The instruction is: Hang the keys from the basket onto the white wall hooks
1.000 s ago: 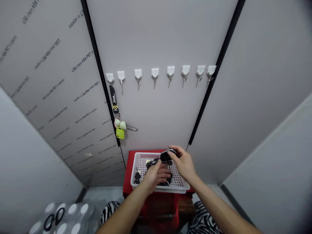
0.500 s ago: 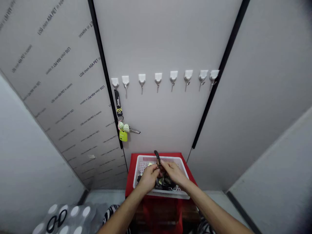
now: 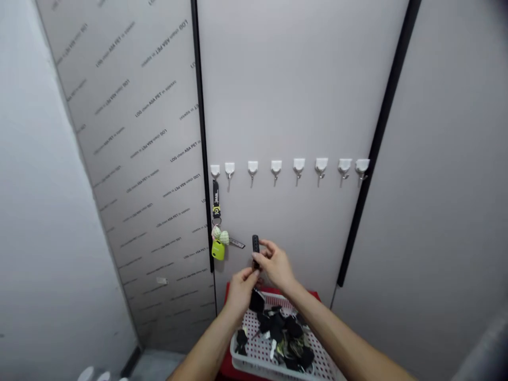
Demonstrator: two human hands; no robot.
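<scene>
A keychain with a black braided strap point(image 3: 255, 244) is held between my two hands, raised above the basket. My right hand point(image 3: 278, 269) pinches the strap from the right, just under its upper end. Lower down, my left hand point(image 3: 239, 290) grips the same keychain with thumb and fingertips. A black, fob-like piece point(image 3: 257, 300) hangs beneath the left fingers; its details are hard to make out. Below is a white perforated basket point(image 3: 250, 359) holding a jumble of black keys and fobs point(image 3: 283, 328).
A row of several white hooks point(image 3: 276, 167) is stuck on the grey wall panel. From the leftmost hangs a keychain with a black strap and a lime-green tag point(image 3: 218, 250). The basket stands on a red surface point(image 3: 228, 365). White bottle caps point(image 3: 85, 373) show at lower left.
Both hands have lifted the keychain up out of the basket towards the hooks. The view has tilted upward and shifted left, and more of the basket's contents shows.
</scene>
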